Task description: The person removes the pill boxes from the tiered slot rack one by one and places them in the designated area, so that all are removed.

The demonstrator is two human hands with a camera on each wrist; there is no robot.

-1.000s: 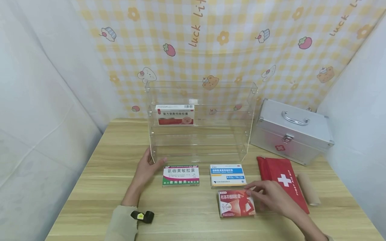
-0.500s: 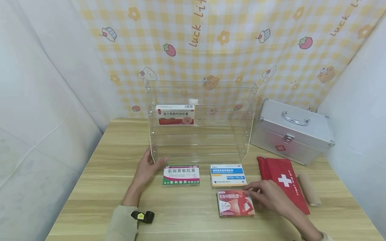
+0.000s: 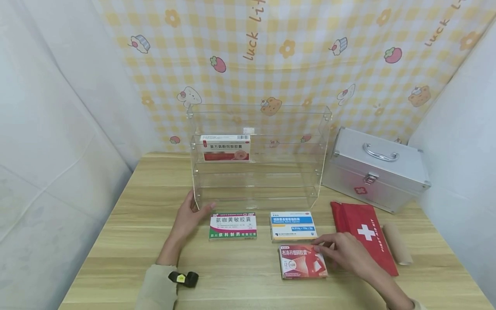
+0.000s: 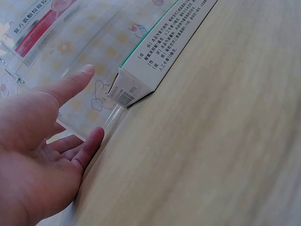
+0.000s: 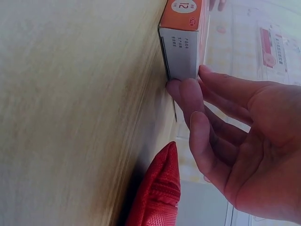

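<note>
A clear acrylic display rack (image 3: 286,168) stands upright with a white-and-red medicine box (image 3: 226,150) on an upper tier. My left hand (image 3: 190,217) is at its lower left corner, thumb extended along the front, fingers beside the side panel (image 4: 70,129). Close to that thumb lies a green-and-white medicine box (image 3: 232,226). My right hand (image 3: 345,252) pinches the far right corner of a red medicine box (image 3: 302,262), thumb at the top face and fingers against the white end (image 5: 181,54). Just behind it lies a blue-and-white medicine box (image 3: 292,226).
Right of my right hand lie a red first aid pouch (image 3: 364,232) and a beige roll (image 3: 397,244). A silver metal first aid case (image 3: 376,172) stands behind them. A checkered curtain (image 3: 240,51) hangs beyond the wooden table (image 3: 217,280).
The red box has shifted slightly to the left with my right hand, then stayed still over the last half second. My left hand and the rack keep their place.
</note>
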